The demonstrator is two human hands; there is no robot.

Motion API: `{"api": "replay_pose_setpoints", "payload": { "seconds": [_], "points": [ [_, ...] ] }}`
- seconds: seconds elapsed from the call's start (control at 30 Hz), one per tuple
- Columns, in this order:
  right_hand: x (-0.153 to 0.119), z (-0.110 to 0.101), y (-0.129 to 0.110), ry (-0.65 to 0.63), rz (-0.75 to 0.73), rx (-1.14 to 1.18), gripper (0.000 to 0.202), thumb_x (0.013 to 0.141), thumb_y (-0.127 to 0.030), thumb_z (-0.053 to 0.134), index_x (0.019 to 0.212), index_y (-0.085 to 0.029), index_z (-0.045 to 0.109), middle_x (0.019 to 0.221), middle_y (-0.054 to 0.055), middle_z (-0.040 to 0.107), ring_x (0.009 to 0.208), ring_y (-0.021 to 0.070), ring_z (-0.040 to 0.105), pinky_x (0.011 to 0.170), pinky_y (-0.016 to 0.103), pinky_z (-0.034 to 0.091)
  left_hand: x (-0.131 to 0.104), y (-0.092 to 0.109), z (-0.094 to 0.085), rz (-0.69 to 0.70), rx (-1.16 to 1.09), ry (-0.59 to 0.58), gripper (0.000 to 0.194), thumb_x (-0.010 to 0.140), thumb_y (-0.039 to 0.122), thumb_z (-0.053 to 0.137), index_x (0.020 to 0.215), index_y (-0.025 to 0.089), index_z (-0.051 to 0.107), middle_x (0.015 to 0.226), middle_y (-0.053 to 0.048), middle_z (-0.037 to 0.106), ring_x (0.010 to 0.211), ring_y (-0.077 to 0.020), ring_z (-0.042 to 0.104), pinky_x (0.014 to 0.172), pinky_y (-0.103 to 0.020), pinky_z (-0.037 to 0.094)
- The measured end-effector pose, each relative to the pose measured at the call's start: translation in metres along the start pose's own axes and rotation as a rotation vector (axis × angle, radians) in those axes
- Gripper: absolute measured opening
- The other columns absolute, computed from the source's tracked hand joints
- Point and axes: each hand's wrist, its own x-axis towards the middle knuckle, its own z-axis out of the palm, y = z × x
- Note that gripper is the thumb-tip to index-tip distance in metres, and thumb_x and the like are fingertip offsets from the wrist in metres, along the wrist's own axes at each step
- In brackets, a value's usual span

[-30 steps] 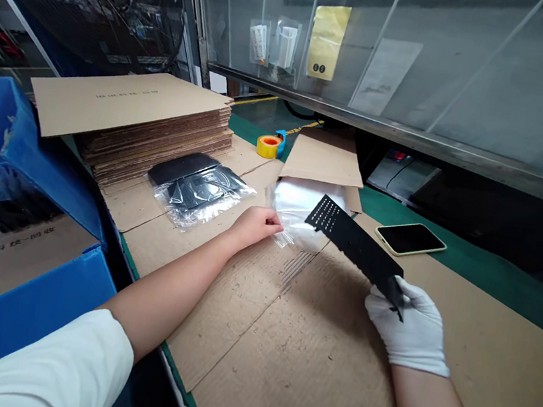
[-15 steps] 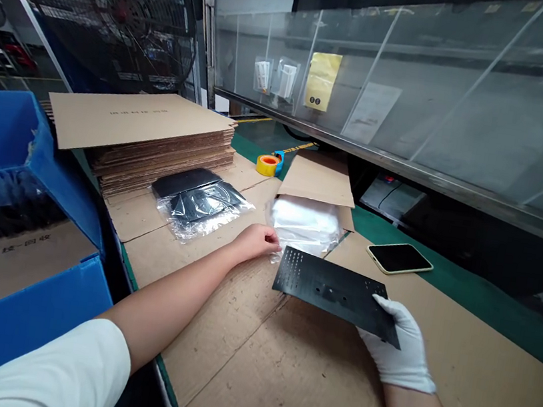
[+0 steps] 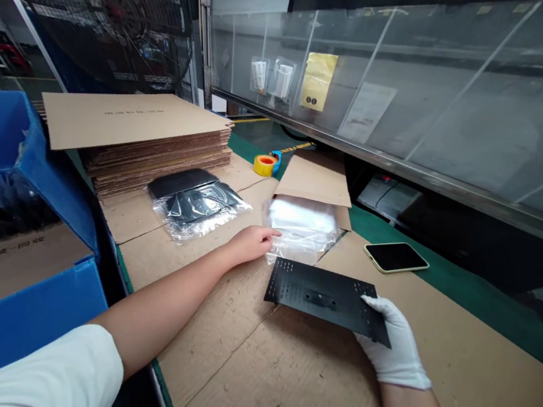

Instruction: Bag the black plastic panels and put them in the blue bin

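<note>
A thin black plate with small holes (image 3: 323, 298) is tilted over the cardboard-covered table, its right end in my white-gloved right hand (image 3: 395, 345). The thumb lies on top of the plate and the other fingers are beneath it. My bare left hand (image 3: 253, 245) is at the near left edge of a pile of clear plastic bags (image 3: 303, 225). Its index finger points right over the bags and the other fingers are curled; whether it grips a bag is too small to tell. Left of it lie black plates in clear bags (image 3: 196, 199).
Stacked cardboard sheets (image 3: 159, 137) stand at the back left, beside a blue bin (image 3: 35, 305). Yellow tape (image 3: 265, 164) sits behind the bags, near a folded cardboard piece (image 3: 316, 176). A phone (image 3: 396, 257) lies on the right. A large fan (image 3: 119, 10) stands behind.
The black plate and my right hand have moved slightly left, with the plate's left end lower. My left index finger now extends over the bags. The whole view has shifted a little.
</note>
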Motion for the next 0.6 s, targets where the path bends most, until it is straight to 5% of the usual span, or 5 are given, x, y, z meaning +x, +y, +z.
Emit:
{"api": "replay_pose_setpoints", "payload": {
  "seconds": [0.07, 0.23, 0.47, 0.6],
  "points": [
    [-0.005, 0.002, 0.0, -0.012, 0.048, 0.021, 0.021, 0.052, -0.014, 0.074, 0.071, -0.018, 0.066, 0.068, -0.001, 0.07, 0.058, 0.0133, 0.064, 0.051, 0.021, 0.056, -0.002, 0.003, -0.001, 0.049, 0.045, 0.028, 0.043, 0.075, 0.012, 0.051, 0.115, 0.022, 0.061, 0.089, 0.001, 0.069, 0.078, -0.0159, 0.063, 0.072, -0.025, 0.048],
    [-0.023, 0.007, -0.002, -0.102, 0.061, -0.035, 0.012, 0.052, -0.018, 0.074, 0.059, -0.021, 0.064, 0.062, -0.001, 0.068, 0.054, 0.0157, 0.062, 0.046, 0.024, 0.053, -0.005, 0.009, -0.004, 0.297, 0.239, 0.036, 0.022, 0.079, 0.009, 0.05, 0.083, 0.02, 0.068, 0.092, -0.001, 0.069, 0.085, -0.0163, 0.063, 0.076, -0.026, 0.047],
    [-0.038, 0.013, -0.013, 0.021, 0.144, -0.03, 0.014, 0.049, -0.017, 0.072, 0.06, -0.02, 0.063, 0.061, -0.001, 0.067, 0.053, 0.0151, 0.062, 0.044, 0.023, 0.053, -0.006, 0.013, -0.01, 0.519, 0.441, 0.004, 0.032, 0.082, 0.012, 0.053, 0.11, 0.019, 0.066, 0.11, -0.004, 0.068, 0.1, -0.0208, 0.062, 0.08, -0.032, 0.044],
    [-0.03, 0.014, -0.013, 0.064, 0.095, -0.003, 0.02, 0.05, -0.013, 0.071, 0.065, -0.021, 0.062, 0.063, -0.004, 0.066, 0.056, 0.0119, 0.062, 0.045, 0.018, 0.052, -0.007, 0.018, -0.01, 0.504, 0.484, 0.012, 0.03, 0.084, 0.012, 0.052, 0.108, 0.02, 0.067, 0.109, -0.004, 0.069, 0.101, -0.0206, 0.061, 0.08, -0.034, 0.04]
  ]
}}
